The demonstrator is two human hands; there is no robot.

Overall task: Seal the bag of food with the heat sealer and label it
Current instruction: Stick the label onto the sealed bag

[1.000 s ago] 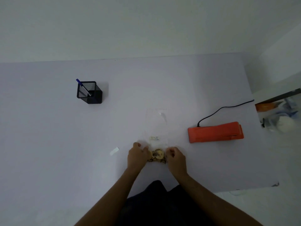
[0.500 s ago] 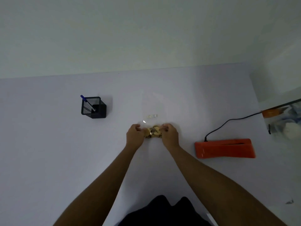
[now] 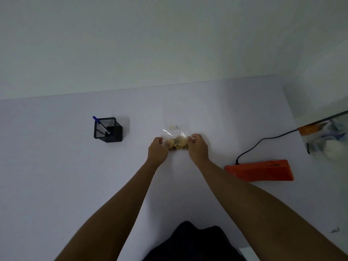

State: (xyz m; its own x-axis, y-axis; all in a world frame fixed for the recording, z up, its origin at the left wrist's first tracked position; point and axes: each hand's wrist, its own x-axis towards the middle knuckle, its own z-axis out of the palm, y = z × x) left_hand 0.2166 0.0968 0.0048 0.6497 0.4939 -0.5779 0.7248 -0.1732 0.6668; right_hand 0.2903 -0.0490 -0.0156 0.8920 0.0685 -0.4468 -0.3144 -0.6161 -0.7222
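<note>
Holding the clear bag (image 3: 174,119) by its lower end, our left hand (image 3: 157,149) and right hand (image 3: 197,148) each have the grip clamped on the plastic, fingers curled in on either side of the pale, rounded food pieces (image 3: 178,144) bunched between them. Compared with half a second ago, the hands sit in much the same pose and the same way apart; the bag stays stretched away from us toward the far edge of the desk (image 3: 56,166), and the heat sealer (image 3: 259,170) and pen holder (image 3: 107,129) keep their places. A second ago the bag lay closer to the near edge, with a small white slip to its left that we no longer see.

The bag is thin, glossy film, nearly invisible but for two bright creases just above the food. A small white rectangular label (image 3: 175,127) with dark print sits on it, just beyond the hands. The heat sealer is a long, orange, smooth wedge-shaped bar toward the right edge, well apart from the bag, with a black cord (image 3: 263,139) curving off it. The pen holder is a square black mesh cup toward the left edge, holding a blue-capped pen (image 3: 100,125) leaning at a slant. The desk is flat, matte and pale.
</note>
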